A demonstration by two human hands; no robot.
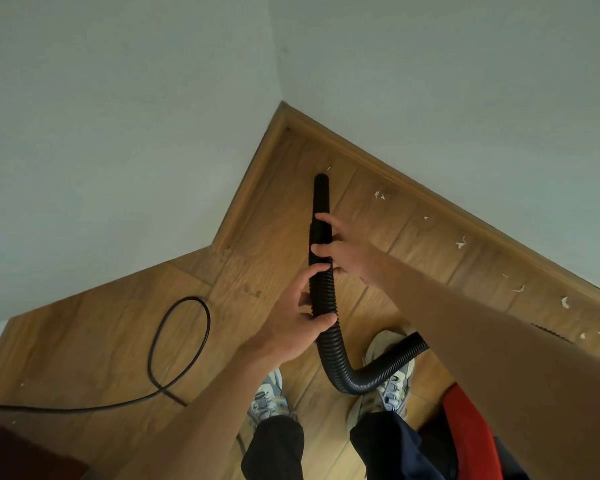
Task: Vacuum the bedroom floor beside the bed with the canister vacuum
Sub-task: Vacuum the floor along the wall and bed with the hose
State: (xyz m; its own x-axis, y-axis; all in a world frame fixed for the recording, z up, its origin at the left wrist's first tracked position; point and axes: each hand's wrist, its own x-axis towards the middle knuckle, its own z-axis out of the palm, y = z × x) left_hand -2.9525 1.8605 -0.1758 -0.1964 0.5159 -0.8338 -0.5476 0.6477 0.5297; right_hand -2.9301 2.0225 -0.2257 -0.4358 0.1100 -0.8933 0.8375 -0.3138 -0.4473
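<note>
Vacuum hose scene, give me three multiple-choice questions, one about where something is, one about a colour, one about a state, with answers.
1. Where do the white scraps lie?
A. along the skirting board on the right
B. inside the cable loop
C. on the shoes

2. What colour is the hose?
A. white
B. black
C. red

3. How is the hose held?
A. lying loose on the floor
B. by one hand only
C. by both hands

Answers:
1. A, the scraps trail down the floor next to the skirting board, away from the cable.
2. B, the ribbed hose and its smooth nozzle are black.
3. C, the left hand has its grip lower on the ribbed part, and the right hand wraps it nearer the nozzle.
</note>
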